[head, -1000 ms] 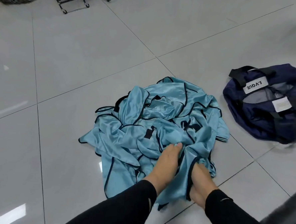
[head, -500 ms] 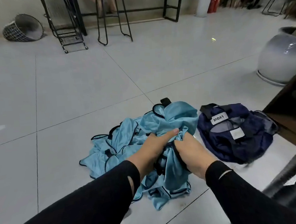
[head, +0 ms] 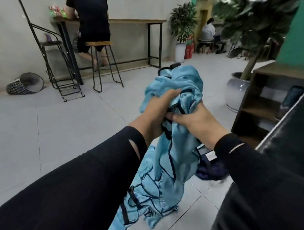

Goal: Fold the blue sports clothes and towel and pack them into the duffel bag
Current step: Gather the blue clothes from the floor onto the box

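Left hand (head: 158, 111): fingers curled into the bunched blue clothes (head: 174, 149), gripping them in the air. Right hand (head: 196, 121): fingers wrapped into the same bundle, just beside. Cloth hangs below both fists to the floor (head: 59, 129). Navy duffel bag (head: 211, 170): on the floor, lower right.

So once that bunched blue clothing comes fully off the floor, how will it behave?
Probably floppy: the blue clothing droops below both hands, left hand and right hand. Its sheen suggests slippery fabric, so the grip may creep. Trailing dark-edged ends could snag or drag on the floor.
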`<state>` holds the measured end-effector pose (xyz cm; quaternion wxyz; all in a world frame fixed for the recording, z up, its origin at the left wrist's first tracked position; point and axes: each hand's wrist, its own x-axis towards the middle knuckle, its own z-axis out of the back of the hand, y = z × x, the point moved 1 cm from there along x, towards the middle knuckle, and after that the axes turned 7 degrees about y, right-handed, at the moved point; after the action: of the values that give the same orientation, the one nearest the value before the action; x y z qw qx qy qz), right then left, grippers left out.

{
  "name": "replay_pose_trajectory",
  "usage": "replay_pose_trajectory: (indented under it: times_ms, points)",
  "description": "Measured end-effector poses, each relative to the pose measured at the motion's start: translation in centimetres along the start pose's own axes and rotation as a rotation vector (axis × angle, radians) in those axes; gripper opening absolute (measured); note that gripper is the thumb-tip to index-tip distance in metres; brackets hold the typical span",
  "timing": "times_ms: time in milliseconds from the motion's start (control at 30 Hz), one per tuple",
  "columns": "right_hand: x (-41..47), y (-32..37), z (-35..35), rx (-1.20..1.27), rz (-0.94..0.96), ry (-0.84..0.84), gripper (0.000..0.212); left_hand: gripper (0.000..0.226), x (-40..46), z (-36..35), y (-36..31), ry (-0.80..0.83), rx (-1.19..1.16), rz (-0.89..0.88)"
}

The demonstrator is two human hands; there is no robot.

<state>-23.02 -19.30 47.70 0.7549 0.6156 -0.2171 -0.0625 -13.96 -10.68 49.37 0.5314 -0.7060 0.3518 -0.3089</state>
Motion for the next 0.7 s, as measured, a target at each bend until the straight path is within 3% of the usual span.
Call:
replay_pose_trajectory:
  times_ms: [167, 400, 500, 700]
  points:
    - [-4.2, 11.3, 6.9, -0.016, 0.214, -0.316, 0.055, 0.058, -2.9, -11.3, -9.9, 0.261, 0.026, -0.149]
    - [-15.3, 26.7, 20.4, -0.448, 0.437, -0.531, 0.051, 0.064, -7.9, -27.5, -17.8, 0.242, 0.389, -0.421]
    - [-23.2, 32.3, 26.8, -0.684, 0.433, -0.615, 0.041, 0.056, -9.7, -34.0, -17.4, 0.317, 0.481, -0.484]
    - [-39.2, 37.5, 35.8, -0.966, 0.271, -0.803, 0.048, 0.029, -12.2, -47.2, -9.6, 0.535, 0.572, -0.462]
